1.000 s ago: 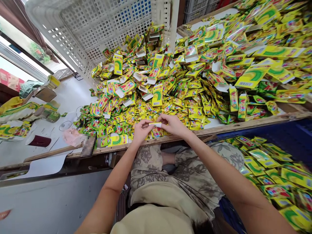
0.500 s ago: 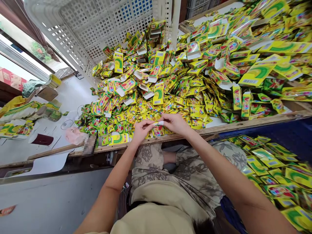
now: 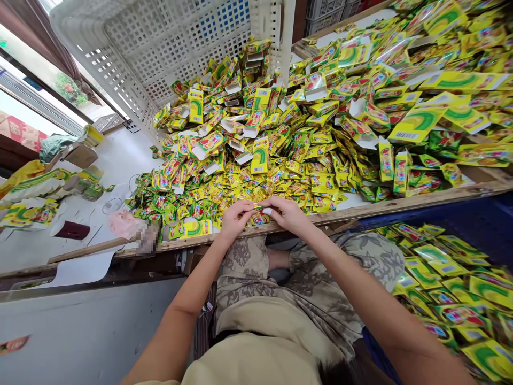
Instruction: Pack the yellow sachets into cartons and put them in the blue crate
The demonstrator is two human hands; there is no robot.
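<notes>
My left hand (image 3: 234,220) and my right hand (image 3: 287,214) meet over the table's front edge, both closed on one small printed carton (image 3: 259,216). Its yellow, green and red front shows between the fingers, and the fingertips pinch its upper end. A white covering is on my right thumb. Just beyond the hands lies a heap of small yellow and green sachets (image 3: 276,184). Open cartons of the same print, one of them a yellow carton (image 3: 260,155), rest on top of the heap. Left of my left hand, a flat yellow carton (image 3: 196,229) lies near the edge.
A white perforated crate (image 3: 160,45) lies tipped on its side behind the heap. Wooden edging (image 3: 360,210) runs along the table front. At lower right, a blue bin (image 3: 476,214) holds filled packs. A dark red cup (image 3: 71,230) and a pink bag (image 3: 122,223) are at left.
The carton's white flap at the top no longer shows; a yellow-green edge is there now. My fingers have shifted slightly on it, and the view has moved a little.
</notes>
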